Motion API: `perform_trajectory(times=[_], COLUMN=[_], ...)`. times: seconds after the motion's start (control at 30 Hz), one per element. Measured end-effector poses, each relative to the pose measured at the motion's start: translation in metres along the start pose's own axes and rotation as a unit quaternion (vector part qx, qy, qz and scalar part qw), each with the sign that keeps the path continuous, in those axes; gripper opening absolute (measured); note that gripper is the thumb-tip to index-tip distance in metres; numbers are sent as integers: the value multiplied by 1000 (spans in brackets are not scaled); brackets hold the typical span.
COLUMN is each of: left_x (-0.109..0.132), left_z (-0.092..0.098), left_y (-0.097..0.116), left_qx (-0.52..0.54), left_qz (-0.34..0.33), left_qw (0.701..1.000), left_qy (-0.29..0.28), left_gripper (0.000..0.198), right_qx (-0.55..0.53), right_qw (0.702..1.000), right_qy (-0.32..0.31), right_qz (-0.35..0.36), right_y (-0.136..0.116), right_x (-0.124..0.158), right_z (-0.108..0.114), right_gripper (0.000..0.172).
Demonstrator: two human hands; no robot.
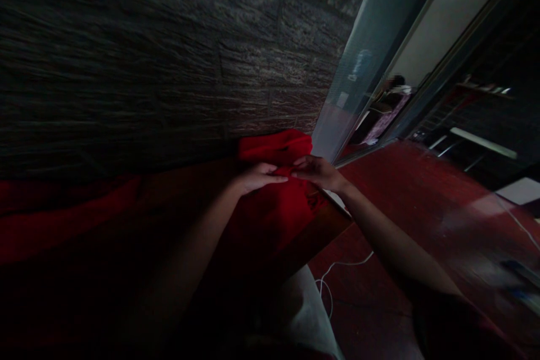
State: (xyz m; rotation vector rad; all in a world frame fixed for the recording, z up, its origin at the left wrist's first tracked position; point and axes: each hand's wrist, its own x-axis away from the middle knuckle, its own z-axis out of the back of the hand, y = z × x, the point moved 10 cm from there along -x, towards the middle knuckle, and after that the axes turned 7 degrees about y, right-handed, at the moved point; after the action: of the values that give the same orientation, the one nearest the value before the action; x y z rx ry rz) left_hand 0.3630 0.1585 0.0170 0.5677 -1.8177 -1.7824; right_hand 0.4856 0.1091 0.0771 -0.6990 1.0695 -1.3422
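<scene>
A red cloth (274, 211) lies bunched on a dark surface against a brick wall (169, 56). My left hand (258, 176) rests on the cloth with fingers closed, pinching a fold. My right hand (318, 171) meets it from the right, its fingers also pinched on the same fold. The fingertips of both hands nearly touch at the cloth's upper part. The scene is dim and the view is tilted.
A mirror or glass panel (363, 67) stands to the right of the wall, with a person reflected in it. The floor (400, 208) is reddish. A white cable (337, 267) runs across it. A pale cushion or garment (304, 309) lies below the cloth.
</scene>
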Motion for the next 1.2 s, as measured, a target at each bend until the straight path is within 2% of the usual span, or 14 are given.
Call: perform_trajectory(times=[0.07, 0.13, 0.23, 0.33, 0.4, 0.5, 0.6, 0.77, 0.97, 1.07, 1.2], left_x=[2, 1, -3, -7, -8, -8, -6, 0, 4, 5, 3], left_z=[0, 2, 11, 15, 12, 10, 10, 10, 11, 14, 14], left_y=[-3, -3, 5, 14, 15, 18, 23, 35, 38, 37, 30], left_qx=[15, 3, -55, -89, -71, -21, 28, 68, 112, 128, 98], left_qz=[17, 19, -24, -71, -81, -82, -76, -89, -81, -75, -65], left_qw=[1000, 1000, 996, 985, 985, 987, 989, 990, 988, 987, 991], left_qy=[0, 11, 72, 130, 135, 134, 120, 85, 67, 69, 67], left_gripper=[38, 41, 40, 42, 47, 49, 46, 41, 40, 39, 41], right_qx=[100, 191, 246, 148, 51, -45, -97, -176, -252, -241, -106], right_qw=[989, 970, 963, 981, 987, 984, 978, 961, 918, 908, 909], right_qy=[99, 145, 104, 63, 36, 46, 81, 171, 266, 315, 401], right_qz=[41, 30, -43, -112, -147, -163, -166, -125, -154, -135, -45], right_y=[-8, -4, 23, 50, 61, 66, 67, 57, 66, 66, 44], right_x=[23, 56, 104, 129, 132, 128, 130, 138, 138, 146, 173], right_z=[23, 35, 27, 6, -13, -26, -26, -14, -12, -9, 3], right_gripper=[38, 30, 34, 38, 42, 42, 41, 39, 48, 49, 34])
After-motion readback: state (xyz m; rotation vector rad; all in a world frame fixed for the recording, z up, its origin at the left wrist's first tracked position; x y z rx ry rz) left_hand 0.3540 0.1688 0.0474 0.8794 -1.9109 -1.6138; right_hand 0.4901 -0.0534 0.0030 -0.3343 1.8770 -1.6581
